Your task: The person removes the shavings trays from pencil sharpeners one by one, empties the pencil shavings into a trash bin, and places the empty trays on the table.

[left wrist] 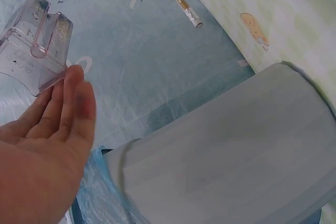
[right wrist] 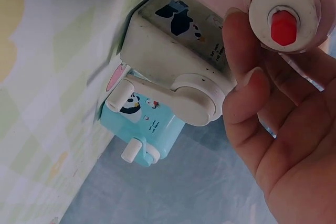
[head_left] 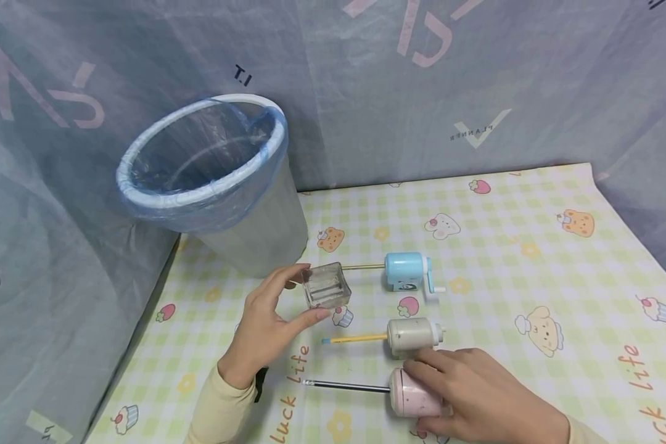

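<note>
My left hand (head_left: pixel 266 327) holds a small clear plastic shavings drawer (head_left: pixel 326 285) between thumb and fingers, raised over the cloth beside the bin. In the left wrist view the drawer (left wrist: pixel 39 45) shows two hollow sections with some residue inside. With fingers and thumb around its body, my right hand (head_left: pixel 472 394) grips a pink crank pencil sharpener (head_left: pixel 413 394). A black pencil (head_left: pixel 349 387) sticks out of its left end. The right wrist view shows a red hub on the pink sharpener's white crank (right wrist: pixel 283 30).
A grey sharpener (head_left: pixel 411 337) with a yellow pencil (head_left: pixel 361 339) and a blue sharpener (head_left: pixel 404 266) with a gold pencil (head_left: pixel 363 267) lie in a row beyond the pink one. A bin (head_left: pixel 266 228) lined with a blue bag stands at the back left. Checked cloth (head_left: pixel 494 246) covers the table.
</note>
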The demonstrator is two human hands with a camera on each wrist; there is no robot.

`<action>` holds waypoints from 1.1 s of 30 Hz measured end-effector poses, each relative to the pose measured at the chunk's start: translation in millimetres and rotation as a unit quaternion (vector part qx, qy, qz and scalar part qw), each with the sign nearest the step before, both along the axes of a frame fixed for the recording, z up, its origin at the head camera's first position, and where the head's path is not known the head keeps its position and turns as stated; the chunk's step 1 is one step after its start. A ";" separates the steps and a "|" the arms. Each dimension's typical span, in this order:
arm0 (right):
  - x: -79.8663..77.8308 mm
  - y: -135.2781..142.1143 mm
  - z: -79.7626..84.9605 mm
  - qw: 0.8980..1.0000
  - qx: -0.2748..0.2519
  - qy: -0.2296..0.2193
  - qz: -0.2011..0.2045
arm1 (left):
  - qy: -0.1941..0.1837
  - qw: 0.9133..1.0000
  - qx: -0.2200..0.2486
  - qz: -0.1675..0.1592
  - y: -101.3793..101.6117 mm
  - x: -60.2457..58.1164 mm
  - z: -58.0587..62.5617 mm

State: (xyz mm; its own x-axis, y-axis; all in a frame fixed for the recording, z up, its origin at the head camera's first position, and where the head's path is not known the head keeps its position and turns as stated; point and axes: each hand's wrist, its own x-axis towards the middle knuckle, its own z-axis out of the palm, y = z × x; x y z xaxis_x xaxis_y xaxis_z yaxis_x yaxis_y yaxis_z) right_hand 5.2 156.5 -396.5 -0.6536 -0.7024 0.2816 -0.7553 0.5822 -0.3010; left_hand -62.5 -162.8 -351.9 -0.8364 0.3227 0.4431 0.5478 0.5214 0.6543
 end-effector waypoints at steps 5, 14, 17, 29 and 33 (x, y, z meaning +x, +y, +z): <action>-0.8 0.2 -1.1 1.000 -0.001 0.002 0.007 | 0.009 1.000 0.012 0.004 -2.3 -0.2 0.9; -1.5 1.8 -1.3 1.000 -0.008 0.010 0.025 | 0.032 0.999 0.021 0.011 -7.4 -2.6 3.6; -1.8 2.4 -2.2 0.999 -0.011 0.019 0.030 | 0.050 0.998 0.023 0.013 -9.2 -3.7 5.8; -0.1 5.1 -3.9 0.999 -0.017 0.009 0.032 | 0.087 0.993 0.055 0.050 -13.4 -4.3 23.3; -0.2 3.8 -4.6 0.999 -0.027 0.006 0.035 | 0.124 0.987 0.081 0.055 -13.3 -2.6 37.8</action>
State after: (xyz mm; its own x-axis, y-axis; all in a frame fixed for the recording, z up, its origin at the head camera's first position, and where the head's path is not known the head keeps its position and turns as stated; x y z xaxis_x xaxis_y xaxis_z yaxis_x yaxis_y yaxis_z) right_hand 5.0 160.3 -401.1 -0.5997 -0.7300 0.3277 -0.7975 0.5113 -0.3203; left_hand -65.1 -176.1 -314.1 -0.7219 0.1444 0.6768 0.6475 0.4859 0.5870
